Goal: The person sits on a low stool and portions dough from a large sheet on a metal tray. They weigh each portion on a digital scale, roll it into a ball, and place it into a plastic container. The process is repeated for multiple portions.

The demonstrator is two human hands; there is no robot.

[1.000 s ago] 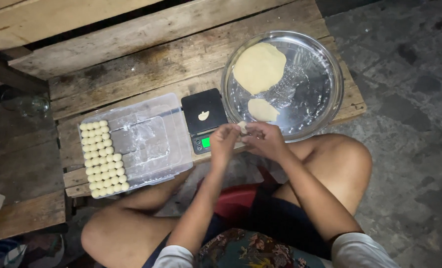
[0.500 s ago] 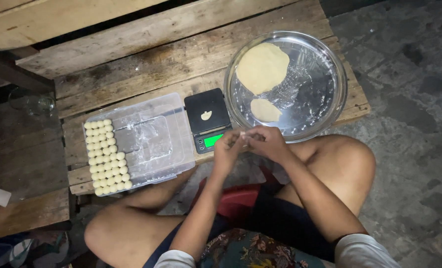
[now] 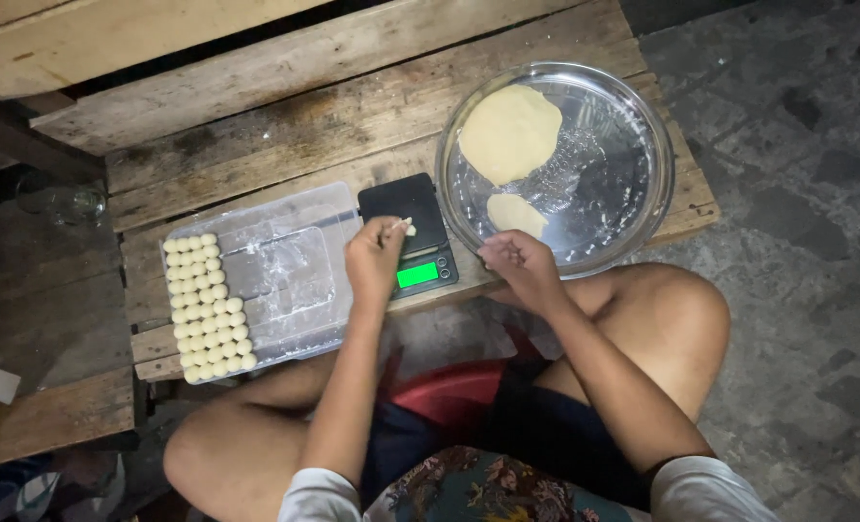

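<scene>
left hand (image 3: 374, 259) fingers pinch small dough bit (image 3: 410, 230) over black scale (image 3: 409, 232) | right hand (image 3: 515, 263) loosely curled, apparently holding nothing, dough pieces (image 3: 517, 213) in steel tray (image 3: 643, 126) just beyond | rolled balls (image 3: 206, 304) far left on plastic lid | tip: drop centred on scale, release cleanly

Head-worn view, straight down, close over bench (image 3: 256, 87)

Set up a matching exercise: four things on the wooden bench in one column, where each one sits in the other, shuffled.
Things:
1. dough balls
2. black scale
3. big dough disc
4. left hand

Places:
A. in the round metal tray
B. over the scale, pinching a bit of dough
C. in rows at the left edge of the plastic tray
D. between the two trays

Pairs: 1-C, 2-D, 3-A, 4-B
</scene>
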